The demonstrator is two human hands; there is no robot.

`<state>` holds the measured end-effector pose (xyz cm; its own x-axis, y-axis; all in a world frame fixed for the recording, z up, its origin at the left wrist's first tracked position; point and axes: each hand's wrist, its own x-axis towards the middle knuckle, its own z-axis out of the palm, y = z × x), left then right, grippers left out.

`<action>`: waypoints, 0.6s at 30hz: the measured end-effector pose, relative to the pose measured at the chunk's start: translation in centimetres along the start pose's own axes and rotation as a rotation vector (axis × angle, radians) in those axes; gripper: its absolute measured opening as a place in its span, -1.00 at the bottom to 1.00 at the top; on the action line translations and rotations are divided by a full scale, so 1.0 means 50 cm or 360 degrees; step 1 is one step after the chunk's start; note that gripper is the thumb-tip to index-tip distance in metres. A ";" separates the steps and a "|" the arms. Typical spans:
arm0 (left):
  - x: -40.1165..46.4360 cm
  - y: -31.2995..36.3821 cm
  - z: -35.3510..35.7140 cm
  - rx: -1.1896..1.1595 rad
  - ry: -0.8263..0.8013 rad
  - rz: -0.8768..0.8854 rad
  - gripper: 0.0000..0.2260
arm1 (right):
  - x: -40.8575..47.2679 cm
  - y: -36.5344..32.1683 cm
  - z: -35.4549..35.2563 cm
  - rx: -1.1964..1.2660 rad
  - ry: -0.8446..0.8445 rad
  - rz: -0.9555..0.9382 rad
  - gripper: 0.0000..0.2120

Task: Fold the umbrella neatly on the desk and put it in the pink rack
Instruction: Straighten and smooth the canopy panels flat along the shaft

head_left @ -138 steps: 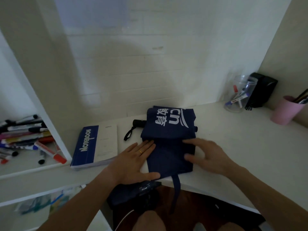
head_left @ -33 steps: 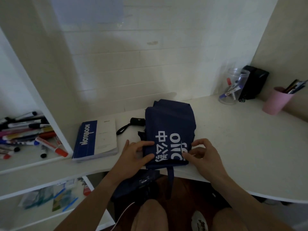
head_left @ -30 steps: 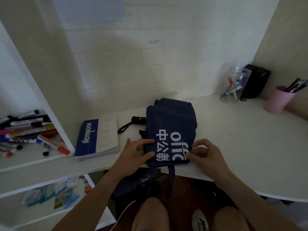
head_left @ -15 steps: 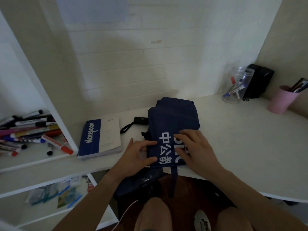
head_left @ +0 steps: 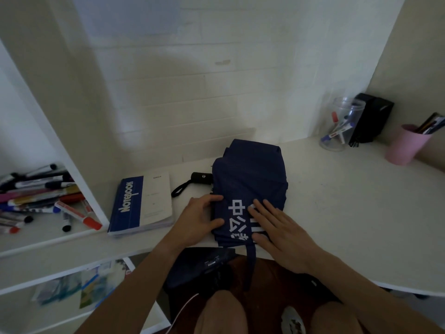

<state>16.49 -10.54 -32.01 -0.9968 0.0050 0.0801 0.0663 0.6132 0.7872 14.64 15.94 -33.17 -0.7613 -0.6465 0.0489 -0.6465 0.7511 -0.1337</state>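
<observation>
Head view. The navy umbrella (head_left: 250,189) lies on the white desk (head_left: 337,213), near its front edge, with the canopy folded into a flat, roughly rectangular bundle. White printed characters face up on the near half of the canopy. The black handle (head_left: 201,178) projects from the left side of the bundle, and its wrist loop (head_left: 179,189) rests on the desk surface. A navy strap (head_left: 250,266) hangs from the near edge of the bundle, down past the desk edge.

The left hand (head_left: 196,224) holds the left near edge of the canopy: the thumb lies on top of the fabric and the fingers curl against its side. The right hand (head_left: 279,230) lies flat on the near right part of the canopy, fingers straight and slightly spread, palm down, pressing on the fabric.

The pink rack (head_left: 407,145), a cup-shaped holder containing pens, stands at the far right of the desk, well apart from the umbrella. Beside it, towards the wall, stand a clear jar (head_left: 342,127) with markers inside and a black box (head_left: 372,121).

A blue and white notebook (head_left: 142,204) lies on the desk just left of the handle. On the shelf (head_left: 48,239) further left lies a loose pile of markers (head_left: 41,196).
</observation>
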 end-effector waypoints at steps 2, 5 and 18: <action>-0.008 -0.001 -0.007 0.0149 -0.0040 0.0003 -0.42 | 0.002 0.003 0.003 -0.0031 -0.0025 -0.0016 -0.34; -0.015 0.016 -0.025 0.0410 0.0004 0.0101 -0.45 | 0.004 0.008 0.005 -0.0050 -0.0043 -0.0037 -0.35; -0.009 0.006 0.080 0.1344 -0.0223 0.0629 -0.39 | 0.025 0.012 -0.025 0.0079 0.0267 -0.0041 -0.37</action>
<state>16.78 -7.20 -34.29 -0.9090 0.3963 0.1293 0.4009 0.9161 0.0105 13.24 15.73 -31.95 -0.7450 -0.6308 0.2168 -0.6656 0.7246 -0.1789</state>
